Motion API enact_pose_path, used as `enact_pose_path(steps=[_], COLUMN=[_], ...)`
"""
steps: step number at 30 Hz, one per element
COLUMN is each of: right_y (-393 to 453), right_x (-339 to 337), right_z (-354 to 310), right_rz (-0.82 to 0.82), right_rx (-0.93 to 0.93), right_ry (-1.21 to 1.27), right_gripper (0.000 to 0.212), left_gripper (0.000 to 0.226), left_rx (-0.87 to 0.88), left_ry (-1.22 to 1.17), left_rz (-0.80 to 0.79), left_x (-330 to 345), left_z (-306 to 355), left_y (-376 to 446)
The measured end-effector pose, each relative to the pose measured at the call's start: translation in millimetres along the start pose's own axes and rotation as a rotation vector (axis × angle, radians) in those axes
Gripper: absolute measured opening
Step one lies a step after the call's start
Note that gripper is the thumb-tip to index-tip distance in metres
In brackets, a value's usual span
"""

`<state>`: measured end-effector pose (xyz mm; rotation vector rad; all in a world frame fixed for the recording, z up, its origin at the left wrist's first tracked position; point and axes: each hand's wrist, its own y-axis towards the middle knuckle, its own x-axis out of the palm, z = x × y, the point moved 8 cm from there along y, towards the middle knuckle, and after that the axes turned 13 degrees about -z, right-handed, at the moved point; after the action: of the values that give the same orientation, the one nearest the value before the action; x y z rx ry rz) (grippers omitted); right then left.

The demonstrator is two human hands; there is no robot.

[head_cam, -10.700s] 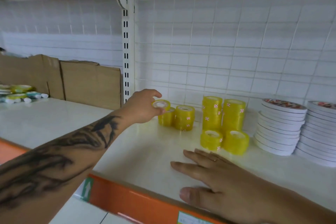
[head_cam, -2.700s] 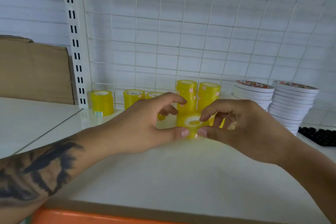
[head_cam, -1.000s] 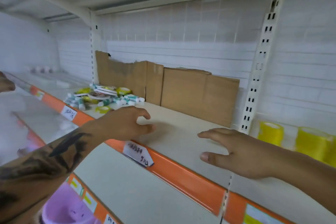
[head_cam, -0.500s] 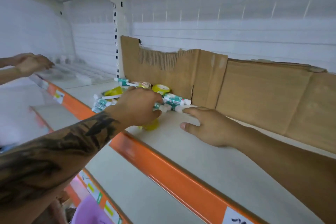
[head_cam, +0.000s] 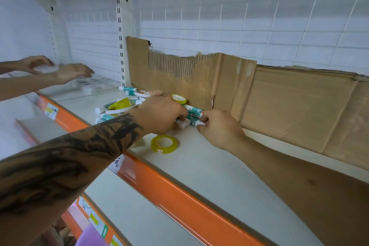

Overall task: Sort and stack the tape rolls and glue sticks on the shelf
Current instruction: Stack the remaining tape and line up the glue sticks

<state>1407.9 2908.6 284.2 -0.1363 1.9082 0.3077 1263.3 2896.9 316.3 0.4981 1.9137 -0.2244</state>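
A mixed pile of teal-and-white glue sticks [head_cam: 128, 90] and tape rolls [head_cam: 119, 106] lies on the white shelf [head_cam: 199, 166] against the cardboard. My left hand [head_cam: 161, 114] curls over several glue sticks at the pile's right end. My right hand [head_cam: 217, 128] pinches the white-capped ends of glue sticks [head_cam: 194, 115] right beside it. A small yellow tape roll [head_cam: 179, 98] stands just behind my left hand. Another yellow tape roll [head_cam: 164, 144] lies flat on the shelf below both hands.
Torn brown cardboard [head_cam: 259, 102] lines the back of the shelf. An orange price rail [head_cam: 179, 199] runs along the front edge. Another person's hands [head_cam: 65, 73] work on the neighbouring shelf bay at the left, past the white upright [head_cam: 121, 36].
The view has swung left from the stacked yellow rolls to the mixed pile. Both my hands have closed in on the glue sticks, and the right hand now pinches them.
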Motion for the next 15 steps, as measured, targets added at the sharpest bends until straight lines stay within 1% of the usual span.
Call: enact_pose_path(steps=[5,8,12,15], right_y=[-13,-28,-59,-87], right_x=[-6,-16,-27,-39], right_z=[7,18,42,66], right_rz=[0.029,0.021,-0.004,-0.015], right_rx=[0.025,0.041,0.061,0.078], right_ry=[0.032,0.047,0.081,0.119], right_gripper=[0.012,0.008,0.011,0.011], left_gripper=[0.028,0.021,0.017,0.015], left_rx=[0.062,0.077,0.092,0.139], left_ry=[-0.018,-0.065,-0.115,-0.231], left_rz=[0.043,0.059,0.081,0.128], left_x=[5,3,-7,-16], left_z=[2,1,19,40], left_y=[5,3,-4,-10])
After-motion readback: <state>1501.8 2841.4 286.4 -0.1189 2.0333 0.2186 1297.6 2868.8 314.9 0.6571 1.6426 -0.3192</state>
